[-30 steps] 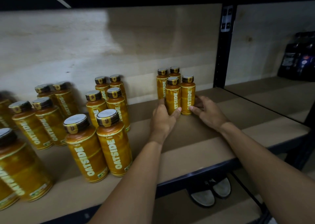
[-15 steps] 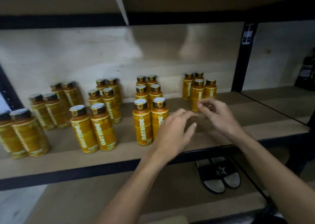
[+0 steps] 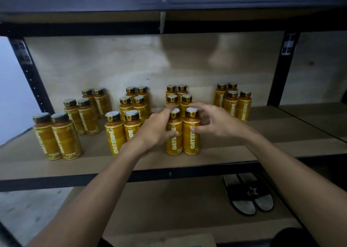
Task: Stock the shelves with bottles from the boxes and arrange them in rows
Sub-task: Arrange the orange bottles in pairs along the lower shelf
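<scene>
Middle shelf (image 3: 244, 152), brown board, black steel frame, pale plywood back panel (image 3: 131, 62).

Stock: orange OATSIDE bottles with dark caps, all upright, set in double files running front to back.
- Far-left file (image 3: 56, 137): three pairs, skewed toward the left front.
- Second file (image 3: 114, 134): three pairs.
- Third file: three pairs; both hands are at its front pair.
- Right cluster (image 3: 244, 107): four bottles near the back panel, just left of the black upright post (image 3: 279, 68).

Left hand (image 3: 157, 132): thumb lies across the label of the left front bottle (image 3: 174, 143), fingers (image 3: 170, 108) reach round behind its neck. It grips that bottle.

Right hand (image 3: 216, 122): thumb presses the label of the right front bottle (image 3: 191, 141), fingers (image 3: 199, 106) curl over and behind its cap. It grips that bottle.

The two front bottles stand on the shelf board, touching side by side, near the front edge and well in front of the middle pair (image 3: 185, 99) of the same file.

Lower board: a pair of dark sandals (image 3: 247, 196) to the right. A cardboard edge (image 3: 169, 241) shows at the bottom of the view.
</scene>
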